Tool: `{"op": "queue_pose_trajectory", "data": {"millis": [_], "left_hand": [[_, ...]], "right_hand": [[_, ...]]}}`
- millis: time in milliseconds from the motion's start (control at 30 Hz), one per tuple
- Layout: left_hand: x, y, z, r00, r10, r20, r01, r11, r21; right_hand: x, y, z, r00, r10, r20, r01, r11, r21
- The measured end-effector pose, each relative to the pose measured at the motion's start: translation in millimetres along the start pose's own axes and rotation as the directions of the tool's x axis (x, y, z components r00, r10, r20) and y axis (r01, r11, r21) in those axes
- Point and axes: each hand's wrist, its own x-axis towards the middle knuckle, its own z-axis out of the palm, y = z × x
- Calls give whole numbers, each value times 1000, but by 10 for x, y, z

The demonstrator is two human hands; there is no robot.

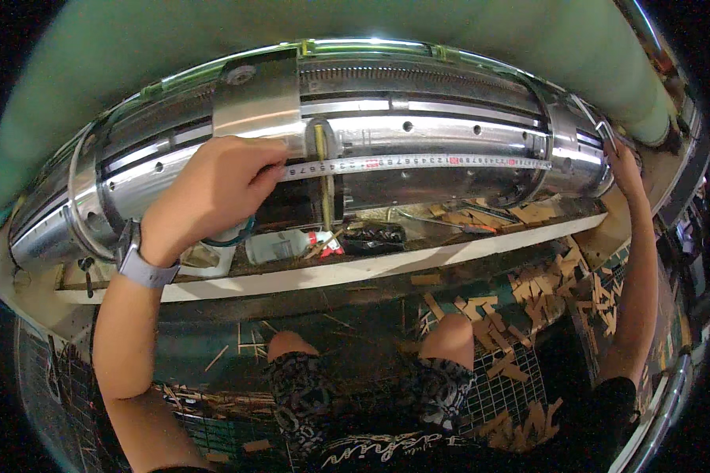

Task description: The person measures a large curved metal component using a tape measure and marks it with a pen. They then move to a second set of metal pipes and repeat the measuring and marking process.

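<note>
A long metal cylinder (442, 130) with bands, slots and holes runs across the view in front of me. My left hand (229, 177), with a watch (146, 264) on its wrist, is closed on a tape measure (418, 162) left of the middle. Its white blade stretches along the cylinder to the right, passing over a brass-coloured strip (320, 158) near my fingers. My right hand (626, 167) is closed at the cylinder's right end, on a thin, silvery metal tool (605, 130) whose exact kind I cannot make out.
Below the cylinder, a pale-edged ledge (331, 275) holds a white bottle (280, 247), a black tray (373, 236) and loose tools. Cardboard scraps (540, 292) litter the grid floor by my knees. Green machine housing (450, 24) overhangs the far side.
</note>
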Motion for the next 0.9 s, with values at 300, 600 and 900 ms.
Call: {"op": "queue_pose_trajectory", "data": {"millis": [300, 600, 900], "left_hand": [[-13, -24, 0, 998, 43, 44, -44, 999, 18], [-11, -23, -1, 999, 27, 38, -28, 999, 28], [-10, -40, -11, 997, 37, 66, -40, 998, 48]], "right_hand": [[-156, -95, 189, 982, -115, -153, 127, 989, 70], [-183, -200, 211, 997, 52, -63, -47, 996, 76], [-265, -1170, 2, 914, 289, 286, -363, 896, 256]]}}
